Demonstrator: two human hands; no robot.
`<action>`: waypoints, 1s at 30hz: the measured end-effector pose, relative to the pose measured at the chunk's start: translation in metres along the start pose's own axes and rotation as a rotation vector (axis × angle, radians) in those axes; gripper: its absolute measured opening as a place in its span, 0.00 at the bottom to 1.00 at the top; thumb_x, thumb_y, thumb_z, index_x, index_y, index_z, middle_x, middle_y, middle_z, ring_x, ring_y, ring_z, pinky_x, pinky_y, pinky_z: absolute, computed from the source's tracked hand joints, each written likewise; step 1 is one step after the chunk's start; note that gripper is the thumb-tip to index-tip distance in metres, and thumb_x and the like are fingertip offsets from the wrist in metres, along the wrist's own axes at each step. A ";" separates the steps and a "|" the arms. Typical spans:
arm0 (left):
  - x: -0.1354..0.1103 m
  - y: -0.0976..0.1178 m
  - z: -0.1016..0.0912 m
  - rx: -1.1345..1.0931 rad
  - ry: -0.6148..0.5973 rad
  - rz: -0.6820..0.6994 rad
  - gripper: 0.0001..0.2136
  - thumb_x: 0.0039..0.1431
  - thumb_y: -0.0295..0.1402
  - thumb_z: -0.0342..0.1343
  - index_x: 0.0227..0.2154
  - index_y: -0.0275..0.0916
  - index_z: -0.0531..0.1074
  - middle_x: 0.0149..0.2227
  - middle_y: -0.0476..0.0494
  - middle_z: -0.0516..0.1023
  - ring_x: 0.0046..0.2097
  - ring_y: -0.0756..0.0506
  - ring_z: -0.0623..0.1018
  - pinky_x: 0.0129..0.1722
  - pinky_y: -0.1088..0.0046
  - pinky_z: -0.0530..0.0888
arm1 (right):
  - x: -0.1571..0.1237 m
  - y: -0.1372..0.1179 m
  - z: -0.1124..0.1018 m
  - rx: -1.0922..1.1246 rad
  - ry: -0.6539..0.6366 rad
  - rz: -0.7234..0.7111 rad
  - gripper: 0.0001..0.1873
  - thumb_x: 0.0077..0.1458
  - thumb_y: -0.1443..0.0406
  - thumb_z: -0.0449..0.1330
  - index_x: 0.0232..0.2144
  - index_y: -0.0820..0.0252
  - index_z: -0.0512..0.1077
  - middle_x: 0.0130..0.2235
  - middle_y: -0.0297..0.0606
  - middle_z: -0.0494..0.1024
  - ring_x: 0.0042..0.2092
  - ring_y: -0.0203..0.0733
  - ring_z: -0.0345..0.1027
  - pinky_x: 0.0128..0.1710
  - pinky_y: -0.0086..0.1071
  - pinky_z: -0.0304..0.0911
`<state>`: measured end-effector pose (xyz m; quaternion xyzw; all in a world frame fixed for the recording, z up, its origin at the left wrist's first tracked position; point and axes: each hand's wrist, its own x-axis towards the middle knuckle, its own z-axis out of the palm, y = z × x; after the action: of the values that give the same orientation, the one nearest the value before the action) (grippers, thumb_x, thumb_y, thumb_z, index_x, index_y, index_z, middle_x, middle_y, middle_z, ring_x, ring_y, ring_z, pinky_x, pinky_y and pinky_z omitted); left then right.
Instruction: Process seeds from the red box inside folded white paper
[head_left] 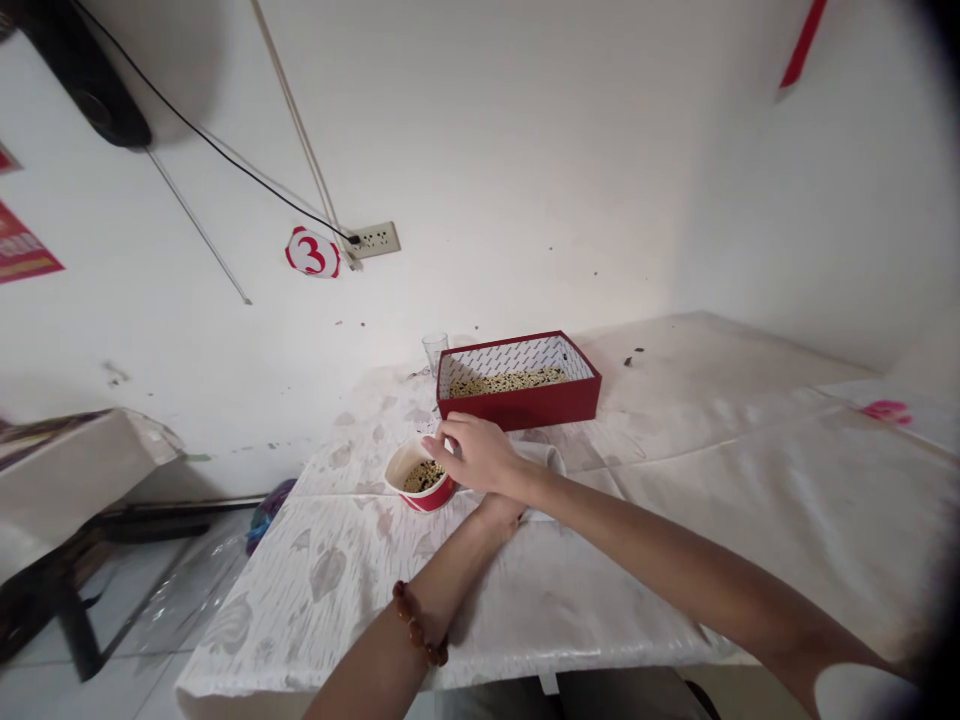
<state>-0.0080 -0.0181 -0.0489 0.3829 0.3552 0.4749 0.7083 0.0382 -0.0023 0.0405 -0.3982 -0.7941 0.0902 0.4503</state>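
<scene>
My right hand is over the right rim of a red and white paper bowl, its thumb and fingers bent toward each other in a loose pinch; anything between them is too small to make out. Pale and black grains lie in the bowl. Crossing beneath my right wrist is my left hand, with a brown bead bracelet on that arm. Its fingers are hidden behind the right wrist, beside a whitish item whose kind I cannot tell.
Behind my hands is a dark red open box with similar mixed grains inside. A clear glass stands at its left, near the wall. A patterned white cloth covers the table; its left edge drops to the floor side. A wall socket holds a plug.
</scene>
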 end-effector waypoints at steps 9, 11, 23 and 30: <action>0.001 0.008 0.025 0.040 -0.043 -0.034 0.09 0.45 0.30 0.69 0.32 0.38 0.80 0.32 0.40 0.84 0.43 0.38 0.83 0.46 0.64 0.78 | 0.021 0.019 -0.025 0.025 0.154 0.260 0.39 0.76 0.44 0.40 0.15 0.55 0.58 0.18 0.34 0.63 0.23 0.38 0.61 0.27 0.35 0.48; 0.001 0.011 0.027 0.013 -0.040 -0.084 0.09 0.41 0.28 0.68 0.30 0.37 0.79 0.30 0.41 0.83 0.41 0.38 0.84 0.44 0.64 0.79 | 0.028 0.027 -0.043 -0.057 0.239 0.197 0.37 0.77 0.47 0.41 0.17 0.55 0.59 0.19 0.34 0.64 0.24 0.39 0.62 0.28 0.35 0.50; -0.002 0.013 0.029 0.030 -0.001 -0.168 0.09 0.44 0.25 0.64 0.31 0.39 0.76 0.34 0.42 0.85 0.41 0.40 0.85 0.38 0.70 0.79 | 0.045 0.153 -0.134 -0.448 0.122 0.672 0.13 0.63 0.62 0.63 0.48 0.58 0.76 0.50 0.47 0.79 0.46 0.46 0.74 0.45 0.36 0.67; 0.002 0.005 0.026 0.072 -0.024 -0.159 0.09 0.46 0.24 0.62 0.33 0.39 0.77 0.33 0.41 0.85 0.39 0.41 0.85 0.34 0.72 0.77 | 0.045 0.177 -0.122 -0.419 -0.127 0.692 0.08 0.49 0.63 0.73 0.34 0.60 0.83 0.38 0.46 0.85 0.42 0.48 0.78 0.43 0.34 0.69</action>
<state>0.0133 -0.0208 -0.0324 0.3845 0.3927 0.3994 0.7338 0.2195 0.1216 0.0507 -0.7185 -0.6407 0.0973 0.2526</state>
